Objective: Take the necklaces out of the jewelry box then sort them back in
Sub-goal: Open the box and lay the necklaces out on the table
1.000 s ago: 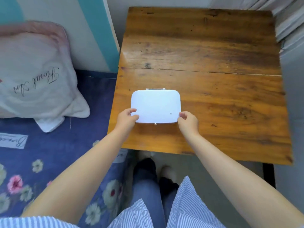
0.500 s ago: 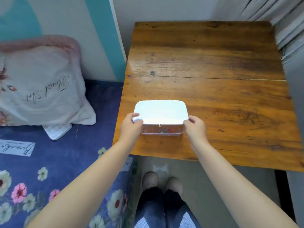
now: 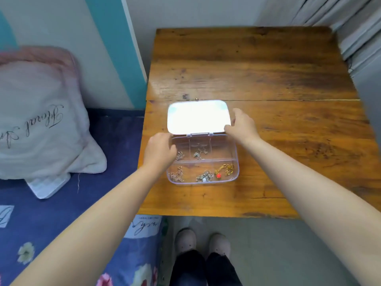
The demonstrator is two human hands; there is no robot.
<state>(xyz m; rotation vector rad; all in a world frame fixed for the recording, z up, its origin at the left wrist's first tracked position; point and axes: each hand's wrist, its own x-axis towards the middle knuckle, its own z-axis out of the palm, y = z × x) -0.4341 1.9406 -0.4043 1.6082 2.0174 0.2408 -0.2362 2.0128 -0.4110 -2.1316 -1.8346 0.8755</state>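
Nearest the person, the near row of the clear jewelry box (image 3: 203,183) holds three small heaps: a rose-toned chain (image 3: 177,175) at the left, a silver necklace (image 3: 205,176) with a pale bead in the middle, and a gold necklace (image 3: 225,170) with a red bead at the right. Behind the divider, two more thin chains (image 3: 199,153) lie in the far compartments; the far right compartment looks bare. The box sits on the wooden desk (image 3: 288,141), near its left front part.

The left hand (image 3: 159,150) rests at the box's left wall, fingers curled over the rim, seemingly bracing the base. Further back, the right hand (image 3: 242,124) pinches the right edge of the white lid (image 3: 198,116), which is swung back past the hinge and lies nearly flat.

The step in hand looks like finishing the opening. To do it well, lower the lid until it rests on the desk, so it will not swing back once let go. Keep the left hand steadying the base, since the light box could tip backward. Then lift one necklace at a time by its pendant or clasp, beginning with the near row, to avoid tangling neighbours.
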